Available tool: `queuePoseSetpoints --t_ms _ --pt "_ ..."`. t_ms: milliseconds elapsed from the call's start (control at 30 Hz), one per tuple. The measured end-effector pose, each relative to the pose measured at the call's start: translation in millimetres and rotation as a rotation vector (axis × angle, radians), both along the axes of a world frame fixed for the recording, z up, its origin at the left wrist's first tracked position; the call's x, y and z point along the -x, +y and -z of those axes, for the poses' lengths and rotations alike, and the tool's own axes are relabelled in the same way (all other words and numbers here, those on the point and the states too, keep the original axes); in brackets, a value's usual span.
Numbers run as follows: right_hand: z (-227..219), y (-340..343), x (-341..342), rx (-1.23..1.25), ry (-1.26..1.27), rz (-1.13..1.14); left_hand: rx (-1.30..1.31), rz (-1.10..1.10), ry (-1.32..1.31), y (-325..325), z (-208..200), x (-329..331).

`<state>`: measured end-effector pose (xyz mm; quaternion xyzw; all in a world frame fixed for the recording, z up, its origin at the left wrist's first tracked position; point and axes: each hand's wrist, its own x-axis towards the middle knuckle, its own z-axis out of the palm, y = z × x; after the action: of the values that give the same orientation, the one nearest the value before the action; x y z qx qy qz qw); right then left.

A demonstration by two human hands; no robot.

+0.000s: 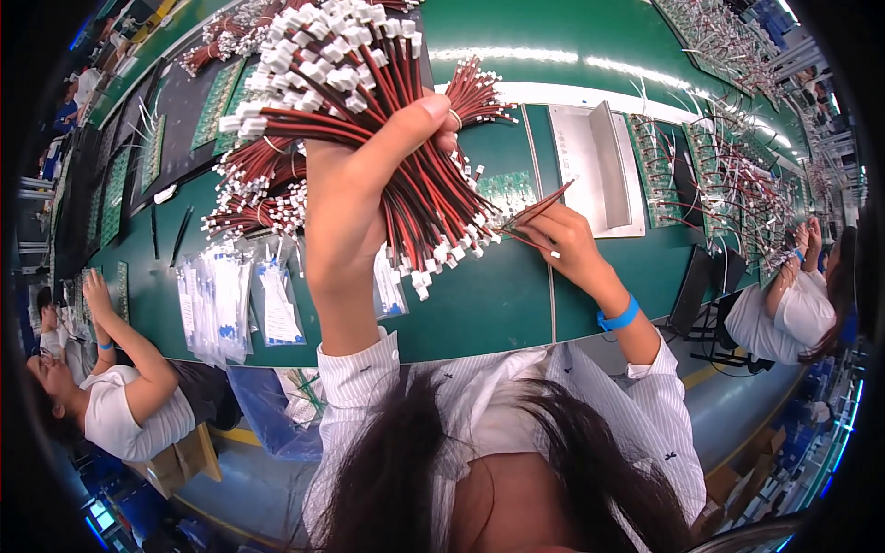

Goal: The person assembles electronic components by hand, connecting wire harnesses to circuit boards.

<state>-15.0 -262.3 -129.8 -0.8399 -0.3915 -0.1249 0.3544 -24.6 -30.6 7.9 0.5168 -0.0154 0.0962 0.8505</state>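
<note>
My left hand (369,175) is raised over the green bench, closed round a thick bundle of red and black wire leads (429,198). White plug connectors cluster at the bundle's upper end, and more white plugs tip its lower end. Beside that lower end, my right hand (564,241) pinches a few red and black leads (548,203) between its fingertips, one small white plug hanging below. Whether these leads are still part of the bundle I cannot tell. A blue band (619,315) circles my right wrist.
More bundles of leads (267,189) lie behind my left hand. Plastic bags (217,300) rest at the near left. A bent metal plate (595,166) stands right of centre, beside wired circuit boards (653,166). Co-workers sit at the left (129,396) and right (784,313).
</note>
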Motion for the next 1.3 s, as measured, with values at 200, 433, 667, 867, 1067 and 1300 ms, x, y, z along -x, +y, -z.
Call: queuePoseSetpoints --t_ms 200,433,667,867,1067,1300 --pt "5 3 3 -0.033 -0.033 -0.004 0.094 0.083 0.045 0 3 -1" --pt "11 -1 5 -0.015 -0.015 -0.004 0.220 0.238 0.027 -4 6 -4" --pt "-30 -27 7 0.176 0.196 0.119 0.253 0.335 0.073 -11 6 0" --pt "-136 -52 8 0.090 0.136 0.300 0.060 0.425 0.074 -18 4 0" --pt "-190 23 -1 -0.247 -0.263 0.019 -0.263 0.388 0.085 -35 0 1" --pt "-195 54 -5 -0.076 -0.581 -0.028 -0.565 0.225 0.216 -42 6 0"
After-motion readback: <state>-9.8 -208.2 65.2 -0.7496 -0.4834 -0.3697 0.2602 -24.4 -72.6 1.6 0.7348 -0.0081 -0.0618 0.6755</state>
